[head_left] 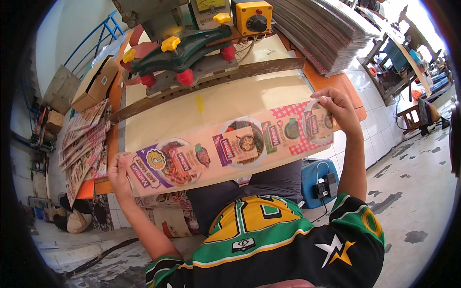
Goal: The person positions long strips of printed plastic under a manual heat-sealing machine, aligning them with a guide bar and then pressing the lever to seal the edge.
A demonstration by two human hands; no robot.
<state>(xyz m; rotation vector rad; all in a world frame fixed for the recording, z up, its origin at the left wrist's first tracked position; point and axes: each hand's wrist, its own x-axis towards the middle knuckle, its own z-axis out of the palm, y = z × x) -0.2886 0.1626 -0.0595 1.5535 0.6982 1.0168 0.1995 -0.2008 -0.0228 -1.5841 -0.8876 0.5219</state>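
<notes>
A long printed plastic sheet (211,161) with food pictures and a red checked pattern stretches between my two hands, tilted up toward the right. My left hand (120,175) grips its left end, fingers closed on the edge. At the upper right corner, my right hand (336,106) pinches the sheet between thumb and fingers. Beyond the sheet stands a press machine with a long metal bar (158,98) across a cream-coloured work surface (168,115). Part of that surface is hidden behind the sheet.
Green machine arms (187,53) with yellow knobs and red feet rise above the bar, beside a yellow control box (253,18). A tall stack of sheets (321,33) stands at the right back. Printed sheets (86,144) pile up at left near a cardboard box (96,81). A blue case (321,185) sits below right.
</notes>
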